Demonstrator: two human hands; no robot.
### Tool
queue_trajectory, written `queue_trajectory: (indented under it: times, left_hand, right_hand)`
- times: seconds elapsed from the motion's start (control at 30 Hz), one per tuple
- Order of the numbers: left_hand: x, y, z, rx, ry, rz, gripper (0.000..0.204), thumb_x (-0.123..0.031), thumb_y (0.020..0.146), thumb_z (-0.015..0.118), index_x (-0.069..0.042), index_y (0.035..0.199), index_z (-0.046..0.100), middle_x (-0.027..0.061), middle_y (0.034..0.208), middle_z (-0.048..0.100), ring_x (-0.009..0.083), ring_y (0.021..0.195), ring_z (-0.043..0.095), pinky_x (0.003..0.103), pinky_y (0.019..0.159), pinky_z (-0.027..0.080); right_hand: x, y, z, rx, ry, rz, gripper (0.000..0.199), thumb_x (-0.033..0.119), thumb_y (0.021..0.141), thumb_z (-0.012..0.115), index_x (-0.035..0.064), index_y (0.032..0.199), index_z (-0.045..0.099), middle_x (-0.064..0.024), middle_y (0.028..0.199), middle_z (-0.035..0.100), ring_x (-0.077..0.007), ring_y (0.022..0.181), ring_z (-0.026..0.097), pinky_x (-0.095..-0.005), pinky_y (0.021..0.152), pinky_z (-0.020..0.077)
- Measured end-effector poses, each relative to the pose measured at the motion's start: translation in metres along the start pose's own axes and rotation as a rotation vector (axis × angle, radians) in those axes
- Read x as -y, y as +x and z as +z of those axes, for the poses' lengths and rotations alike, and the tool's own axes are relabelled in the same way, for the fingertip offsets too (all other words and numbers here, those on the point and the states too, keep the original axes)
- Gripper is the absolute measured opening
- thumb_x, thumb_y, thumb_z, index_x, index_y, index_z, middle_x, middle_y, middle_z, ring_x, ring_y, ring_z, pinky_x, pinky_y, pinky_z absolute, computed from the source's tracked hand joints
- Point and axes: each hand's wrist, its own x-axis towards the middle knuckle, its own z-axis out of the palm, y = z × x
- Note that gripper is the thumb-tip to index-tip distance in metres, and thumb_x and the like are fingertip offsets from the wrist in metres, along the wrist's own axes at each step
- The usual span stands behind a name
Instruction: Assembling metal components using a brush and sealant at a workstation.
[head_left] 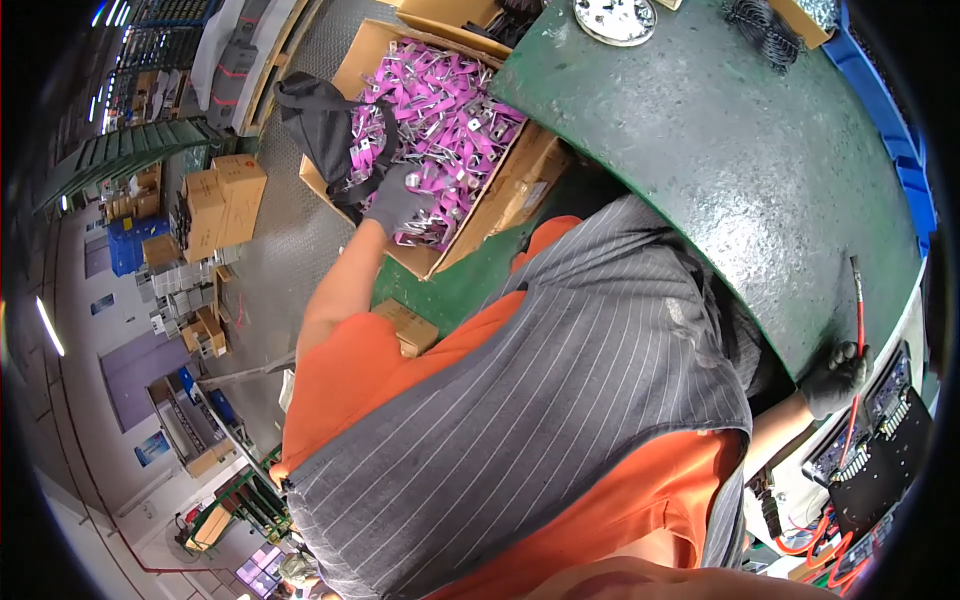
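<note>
At the open cardboard box, the gloved left hand touches the purple-and-silver parts heaped inside; whether its fingers are closed on one, I cannot tell. Well apart from it, at the edge of the green worktop, the gloved right hand is curled around a thin red tool. A pale label shows on the box's side, its print too small to read.
</note>
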Motion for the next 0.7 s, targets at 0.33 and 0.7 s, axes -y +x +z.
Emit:
queue_trajectory:
  times: [0.33,0.7]
  left_hand:
    - [-0.003,0.018,-0.061,0.065,-0.569,0.127,0.061,0.001,0.064,0.065,-0.002,0.122,0.045,0.0067,0.098,0.059,0.0147,0.08,0.057,0.027,0.072,0.048]
    - [-0.068,0.026,-0.1,0.084,-0.876,0.076,0.021,-0.01,0.075,0.053,-0.006,0.096,0.056,0.0052,0.082,0.06,0.0177,0.072,0.06,0.032,0.068,0.049]
  right_hand:
    - [0.001,0.005,-0.003,0.043,0.028,0.013,0.028,0.017,0.086,0.047,-0.0024,0.103,0.055,-0.0115,0.08,0.056,-0.0172,0.072,0.052,-0.0205,0.052,0.0392]
    - [-0.004,0.001,-0.005,0.097,0.037,0.012,0.028,0.017,0.087,0.045,0.0013,0.109,0.052,-0.0109,0.081,0.057,-0.0147,0.071,0.054,-0.0194,0.056,0.0399]
